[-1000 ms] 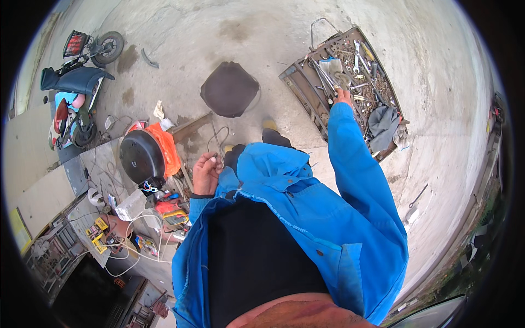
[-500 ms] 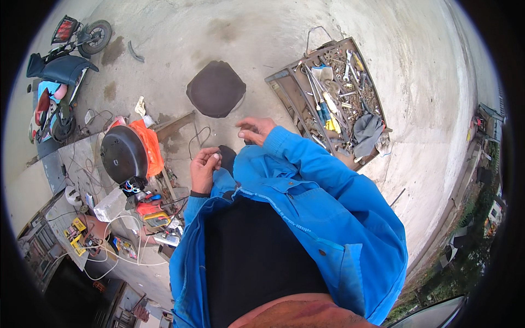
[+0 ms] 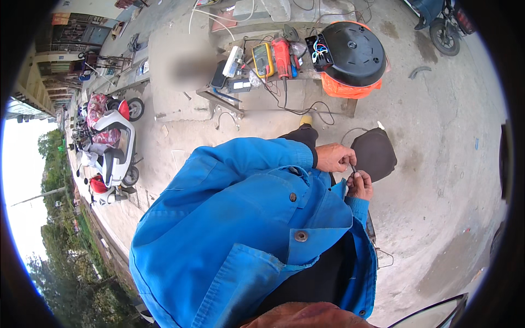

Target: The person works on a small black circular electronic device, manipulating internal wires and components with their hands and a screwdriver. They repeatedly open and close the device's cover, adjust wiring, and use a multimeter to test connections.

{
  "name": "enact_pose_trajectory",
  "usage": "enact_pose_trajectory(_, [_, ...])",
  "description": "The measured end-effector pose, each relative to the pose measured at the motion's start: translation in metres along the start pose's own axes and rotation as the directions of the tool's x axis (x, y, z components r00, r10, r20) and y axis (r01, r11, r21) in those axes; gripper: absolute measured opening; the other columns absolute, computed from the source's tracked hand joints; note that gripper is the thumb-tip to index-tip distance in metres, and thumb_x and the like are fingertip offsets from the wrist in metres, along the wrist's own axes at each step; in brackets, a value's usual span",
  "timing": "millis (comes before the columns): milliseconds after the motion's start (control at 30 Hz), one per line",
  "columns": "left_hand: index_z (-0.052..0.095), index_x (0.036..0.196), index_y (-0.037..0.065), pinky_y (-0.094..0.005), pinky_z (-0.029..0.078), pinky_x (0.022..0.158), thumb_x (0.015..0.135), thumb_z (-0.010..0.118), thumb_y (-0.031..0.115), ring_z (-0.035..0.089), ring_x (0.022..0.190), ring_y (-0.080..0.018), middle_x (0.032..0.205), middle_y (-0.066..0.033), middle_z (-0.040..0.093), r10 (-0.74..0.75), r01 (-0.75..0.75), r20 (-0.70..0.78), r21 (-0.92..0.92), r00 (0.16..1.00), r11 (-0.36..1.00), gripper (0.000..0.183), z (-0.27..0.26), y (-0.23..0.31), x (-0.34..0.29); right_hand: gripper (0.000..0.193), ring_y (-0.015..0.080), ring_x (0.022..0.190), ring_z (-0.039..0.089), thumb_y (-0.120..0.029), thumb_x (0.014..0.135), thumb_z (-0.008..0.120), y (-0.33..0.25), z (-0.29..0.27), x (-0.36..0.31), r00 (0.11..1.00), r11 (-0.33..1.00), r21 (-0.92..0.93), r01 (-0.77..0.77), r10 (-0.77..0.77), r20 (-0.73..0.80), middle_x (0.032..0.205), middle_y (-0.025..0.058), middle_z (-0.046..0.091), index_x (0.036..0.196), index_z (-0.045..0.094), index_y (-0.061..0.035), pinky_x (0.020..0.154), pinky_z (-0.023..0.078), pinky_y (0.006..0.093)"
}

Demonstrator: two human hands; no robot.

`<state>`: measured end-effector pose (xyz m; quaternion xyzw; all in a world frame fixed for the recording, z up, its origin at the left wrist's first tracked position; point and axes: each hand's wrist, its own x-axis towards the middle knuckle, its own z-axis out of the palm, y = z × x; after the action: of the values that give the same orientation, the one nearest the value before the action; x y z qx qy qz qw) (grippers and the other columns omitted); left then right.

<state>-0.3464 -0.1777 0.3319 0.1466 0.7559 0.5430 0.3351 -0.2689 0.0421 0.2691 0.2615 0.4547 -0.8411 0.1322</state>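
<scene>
Both hands were pinched on a small dark part (image 3: 353,169), left hand (image 3: 334,157) above and right hand (image 3: 359,185) below, maybe a wire end, so one slip could've dropped it onto the concrete floor (image 3: 437,164) beneath.

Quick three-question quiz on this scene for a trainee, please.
1. True or false: the left hand and the right hand both pinch one small thin thing.
2. The meter beside the red power tool is: A green, B yellow, C white.
3. What lies on the ground just beyond the hands?

Key: 1 true. 2 B. 3 a dark cushion.
</scene>
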Motion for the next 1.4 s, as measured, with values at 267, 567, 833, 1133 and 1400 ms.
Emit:
enact_pose_trajectory(267, [0.075, 0.121, 0.002, -0.0279, 0.057, 0.07, 0.098, 0.07, 0.013, 0.065, 0.076, -0.0082, 0.093, -0.0045, 0.074, -0.204, 0.047, -0.264, -0.5, 0.943, 0.864, 0.026, -0.094, -0.053, -0.037, 0.013, 0.0136, 0.069, 0.065, -0.008, 0.1, 0.073, -0.012, 0.126, 0.084, 0.921, 0.902, -0.429, 0.039, 0.135, 0.367, 0.082, 0.008, 0.07, 0.109, 0.069, 0.0017, 0.063, 0.055, 0.0276])
enact_pose_trajectory(567, [0.072, 0.122, -0.005, -0.0291, 0.06, 0.074, 0.102, 0.066, 0.004, 0.07, 0.084, -0.0152, 0.1, -0.0105, 0.075, -0.417, -0.211, -0.43, -0.854, 0.801, 0.475, 0.023, -0.167, -0.12, -0.09, 0.014, 0.0128, 0.07, 0.065, -0.01, 0.1, 0.073, 0.036, 0.267, 0.146, 0.839, 0.754, -0.657, 0.018, 0.346, 0.42, 0.083, 0.0073, 0.071, 0.107, 0.069, 0.0012, 0.063, 0.053, 0.0272])
enact_pose_trajectory(833, [0.072, 0.114, -0.006, -0.0291, 0.06, 0.073, 0.097, 0.066, 0.005, 0.071, 0.084, -0.0182, 0.099, -0.0132, 0.075, -0.583, -0.233, -0.588, -0.788, 0.561, 0.57, 0.021, -0.216, -0.214, -0.123, 0.035, 0.0164, 0.078, 0.068, -0.016, 0.102, 0.07, 0.075, 0.332, 0.174, 0.776, 0.654, -0.756, 0.009, 0.472, 0.418, 0.102, 0.0113, 0.071, 0.131, 0.061, 0.0014, 0.066, 0.055, 0.0292])
enact_pose_trajectory(1133, [0.073, 0.104, -0.011, -0.0322, 0.059, 0.061, 0.094, 0.063, 0.001, 0.069, 0.066, -0.0191, 0.079, -0.0128, 0.072, -0.754, -0.313, -0.602, -0.686, -0.265, 0.657, 0.018, -0.323, -0.356, -0.143, 0.033, 0.0181, 0.085, 0.07, -0.022, 0.104, 0.07, 0.037, 0.271, 0.208, 0.883, 0.674, -0.707, -0.215, 0.443, 0.155, 0.111, 0.0105, 0.073, 0.13, 0.065, -0.0022, 0.071, 0.056, 0.0304])
enact_pose_trajectory(1400, [0.067, 0.124, -0.009, -0.0329, 0.064, 0.071, 0.1, 0.045, -0.012, 0.076, 0.08, -0.0239, 0.108, -0.0198, 0.075, -0.74, -0.361, -0.651, -0.658, -0.169, 0.661, 0.033, -0.329, -0.394, -0.126, 0.036, 0.0193, 0.084, 0.07, -0.027, 0.102, 0.073, 0.028, 0.247, 0.203, 0.929, 0.735, -0.619, -0.278, 0.37, 0.022, 0.108, 0.0105, 0.074, 0.127, 0.067, -0.0011, 0.067, 0.055, 0.0309])
